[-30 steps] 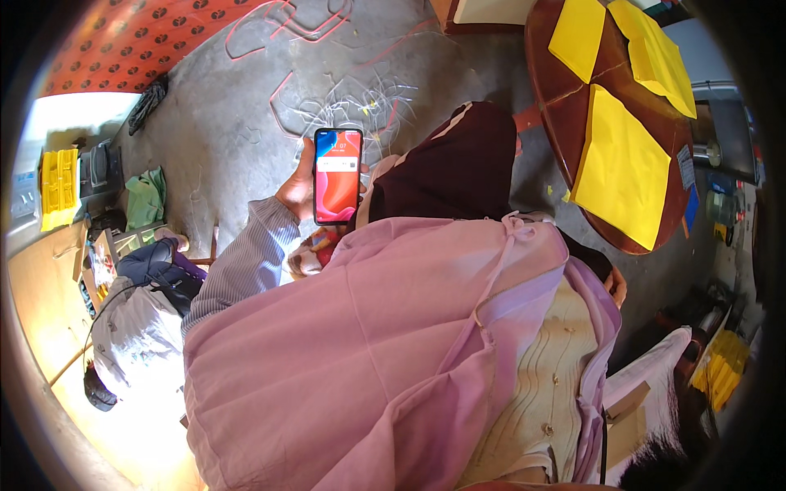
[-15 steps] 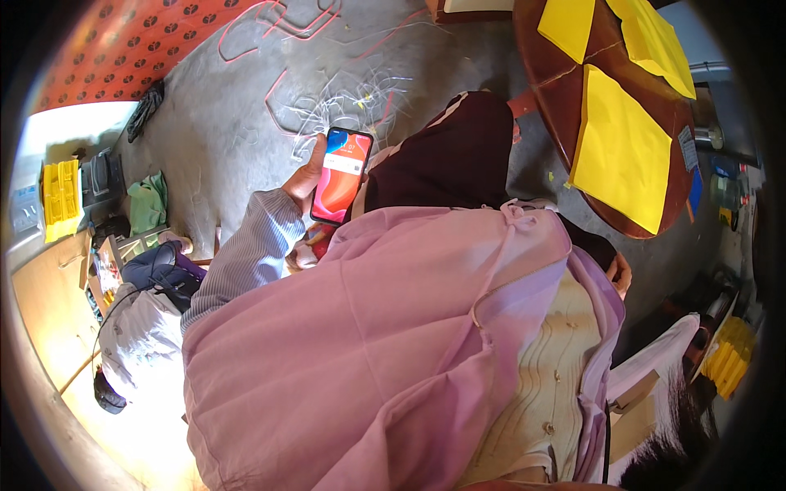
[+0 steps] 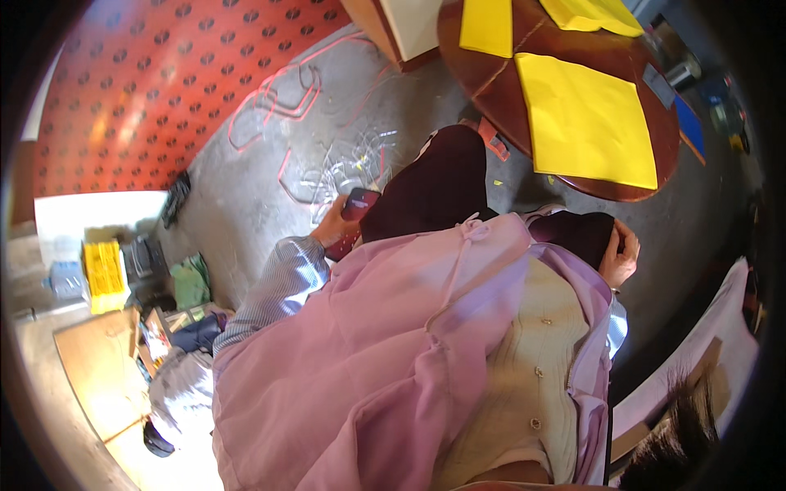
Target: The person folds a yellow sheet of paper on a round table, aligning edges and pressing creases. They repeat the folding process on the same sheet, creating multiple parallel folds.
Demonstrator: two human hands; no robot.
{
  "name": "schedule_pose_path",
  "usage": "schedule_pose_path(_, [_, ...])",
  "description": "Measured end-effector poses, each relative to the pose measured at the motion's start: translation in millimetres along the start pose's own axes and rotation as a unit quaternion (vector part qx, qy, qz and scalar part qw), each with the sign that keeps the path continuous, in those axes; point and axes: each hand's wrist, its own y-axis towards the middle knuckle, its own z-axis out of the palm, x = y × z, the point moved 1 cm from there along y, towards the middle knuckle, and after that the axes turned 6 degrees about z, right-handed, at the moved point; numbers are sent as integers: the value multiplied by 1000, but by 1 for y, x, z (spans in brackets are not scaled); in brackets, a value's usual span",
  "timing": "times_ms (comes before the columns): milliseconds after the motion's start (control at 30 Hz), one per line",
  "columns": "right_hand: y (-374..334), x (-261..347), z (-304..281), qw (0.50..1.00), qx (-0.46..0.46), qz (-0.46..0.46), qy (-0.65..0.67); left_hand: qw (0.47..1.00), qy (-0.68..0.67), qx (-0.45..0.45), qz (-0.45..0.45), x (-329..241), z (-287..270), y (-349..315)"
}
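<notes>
My left hand [image 3: 332, 225] is closed around a smartphone [image 3: 360, 203], held beside my dark-trousered left thigh. The phone is tilted, and its screen looks dim and dark red. My right hand [image 3: 621, 255] rests over the outer side of my right knee, holding nothing; its fingers are bent but apart. A pink jacket [image 3: 352, 344] covers most of my lap, over a cream buttoned top [image 3: 532, 360]. Ahead to the right stands a round brown table [image 3: 483, 82] with yellow sheets [image 3: 585, 123] on it; neither hand touches it.
Clear and white strips [image 3: 352, 172] lie tangled on the grey floor, with red cords [image 3: 274, 106] farther off. A red patterned panel [image 3: 164, 90] stands at the far left. To the left are a yellow crate [image 3: 105, 270], a green bag [image 3: 190, 278] and a wooden cabinet [image 3: 94, 352].
The phone has come down toward my thigh and tilted; its bright, colourful screen now looks dark. My right hand shows more fully on the knee. The whole view has shifted.
</notes>
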Motion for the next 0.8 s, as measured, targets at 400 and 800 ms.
schedule_pose_path(400, [-5, 15, -7, 992, -41, 16, 116, 915, 151, 331, -177, -108, -43, -120])
schedule_pose_path(800, [-9, 15, -18, 980, -54, 31, 189, 900, 241, 331, -146, -223, -2, -90])
